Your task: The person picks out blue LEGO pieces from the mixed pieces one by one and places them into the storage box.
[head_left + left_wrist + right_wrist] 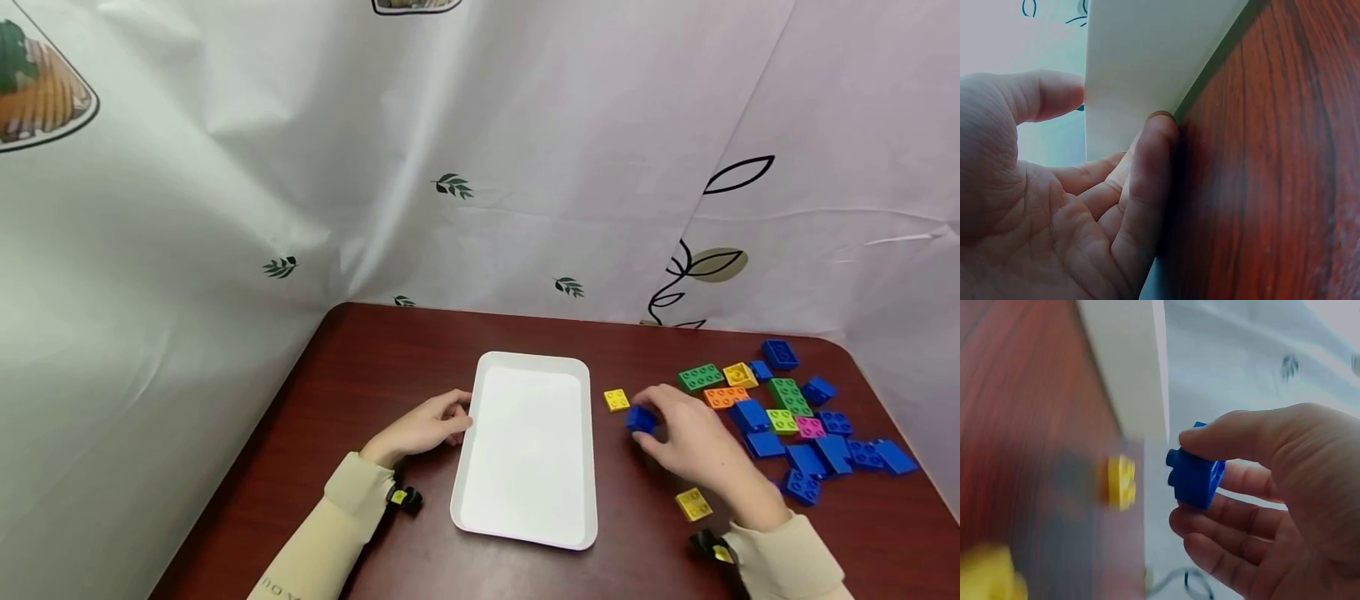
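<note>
A white tray [459,500] lies on the dark red wooden table, in the middle of the head view. At its left side is my left hand [423,429], fingers bent against the outer wall and thumb at the rim, holding the tray's edge. Between thumb and fingers my right hand [686,433] pinches a blue building block [1194,478], above the table to the right of the tray. The block's studs point toward the tray in the right wrist view. Nearby are a yellow block [617,400] beyond the hand and another yellow block [693,504] by the right wrist.
Several loose blocks cover the table's right side, among them a green block [701,377], an orange block [729,397], a pink block [810,427] and many blue ones, such as the blue block [780,354] at the far edge. A white patterned curtain [510,208] hangs behind the table.
</note>
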`<state>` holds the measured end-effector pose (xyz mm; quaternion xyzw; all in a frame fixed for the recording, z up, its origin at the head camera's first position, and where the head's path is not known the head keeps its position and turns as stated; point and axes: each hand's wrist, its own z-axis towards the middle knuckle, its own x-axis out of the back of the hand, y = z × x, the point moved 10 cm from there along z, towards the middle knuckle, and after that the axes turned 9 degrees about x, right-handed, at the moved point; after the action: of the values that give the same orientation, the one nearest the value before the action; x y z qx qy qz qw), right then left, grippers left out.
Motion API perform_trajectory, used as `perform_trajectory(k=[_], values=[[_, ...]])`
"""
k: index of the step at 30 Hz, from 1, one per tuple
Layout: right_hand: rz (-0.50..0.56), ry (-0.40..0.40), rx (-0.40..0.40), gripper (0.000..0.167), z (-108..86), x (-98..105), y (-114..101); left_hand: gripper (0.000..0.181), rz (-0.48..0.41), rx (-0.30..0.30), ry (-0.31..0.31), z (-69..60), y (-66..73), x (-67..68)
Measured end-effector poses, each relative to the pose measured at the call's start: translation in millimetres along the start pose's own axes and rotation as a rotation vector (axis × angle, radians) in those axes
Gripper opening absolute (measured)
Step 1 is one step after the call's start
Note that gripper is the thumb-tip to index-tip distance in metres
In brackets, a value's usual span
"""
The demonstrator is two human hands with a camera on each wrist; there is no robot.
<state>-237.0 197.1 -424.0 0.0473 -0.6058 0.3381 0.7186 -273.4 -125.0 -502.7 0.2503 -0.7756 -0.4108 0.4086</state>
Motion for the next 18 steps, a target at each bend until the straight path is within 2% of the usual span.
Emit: perform_trajectory(k=[9,13,18], values=[[0.062,0.018,0.107,0.043,33.0,-21.3,-58.0,0.043,-0.014,0.008,-0.001,0.7,-3.6,-1.2],[0.065,0.013,0.145,0.044,41.2,-30.5,-74.4,0.042,-0.019,0.008,0.003,1.3,-4.0,-1.0],[0.073,-0.030,0.157,0.045,46.0,-44.0,-86.2,0.042,-0.026,0.004,0.006,1.4,-3.1,-0.4]])
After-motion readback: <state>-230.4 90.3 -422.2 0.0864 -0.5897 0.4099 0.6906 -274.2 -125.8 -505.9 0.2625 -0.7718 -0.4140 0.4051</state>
